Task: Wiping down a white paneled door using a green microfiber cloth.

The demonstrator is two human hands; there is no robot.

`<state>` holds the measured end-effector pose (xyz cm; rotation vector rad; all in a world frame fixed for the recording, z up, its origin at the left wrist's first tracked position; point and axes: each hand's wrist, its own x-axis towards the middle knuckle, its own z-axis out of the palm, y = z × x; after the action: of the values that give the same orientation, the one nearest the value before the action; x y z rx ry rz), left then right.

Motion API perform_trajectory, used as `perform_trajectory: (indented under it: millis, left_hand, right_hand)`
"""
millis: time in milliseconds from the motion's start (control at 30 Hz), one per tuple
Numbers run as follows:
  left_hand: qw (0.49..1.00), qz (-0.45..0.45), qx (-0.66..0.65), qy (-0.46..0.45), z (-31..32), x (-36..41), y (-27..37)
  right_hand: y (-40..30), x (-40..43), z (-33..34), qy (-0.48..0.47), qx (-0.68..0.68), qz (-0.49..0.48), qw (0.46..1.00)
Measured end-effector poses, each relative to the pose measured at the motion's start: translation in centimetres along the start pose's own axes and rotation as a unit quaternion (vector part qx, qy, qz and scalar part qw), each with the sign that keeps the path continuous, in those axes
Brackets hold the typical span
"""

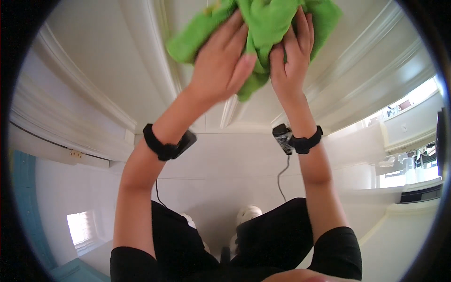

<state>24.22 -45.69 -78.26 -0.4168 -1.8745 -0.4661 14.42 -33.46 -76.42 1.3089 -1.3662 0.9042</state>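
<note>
A bright green cloth (264, 31), bunched and folded, is at the top of the view against a cream panelled surface (201, 75) with raised mouldings. My left hand (223, 58) grips its left part, fingers tucked into the folds and thumb lying along the near side. On the right part of the same cloth is my right hand (292, 58), its fingers curled over the fabric. The two hands are close together with cloth between them. The top edge of the picture cuts off part of the cloth. Each wrist wears a black strap with a small device.
Pale floor tiles (211, 158) lie below, with my white shoes (248, 213) on them. A thin cable (279, 176) hangs from the right wrist device, another from the left. Blue-green cabinets (26, 197) stand far left. Items rest on a ledge (403, 109) at right.
</note>
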Motion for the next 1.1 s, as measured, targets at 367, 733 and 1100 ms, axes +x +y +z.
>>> perform_trajectory:
  millis: [367,733,1100]
  left_hand:
    - [0.984,-0.020,0.046,-0.174,4.5,-15.1,-4.0]
    - [0.971,-0.006,0.212,-0.107,-1.4,-5.5,-1.1]
    - [0.939,-0.060,0.300,-0.159,-7.1,-18.2,-10.4]
  right_hand:
    - [-1.7,-18.2,4.8,-0.165,0.011,0.063,0.984]
    - [-3.1,-7.1,4.8,-0.040,-0.007,0.061,0.997]
    - [-10.7,-7.5,11.0,-0.238,0.035,0.019,0.970]
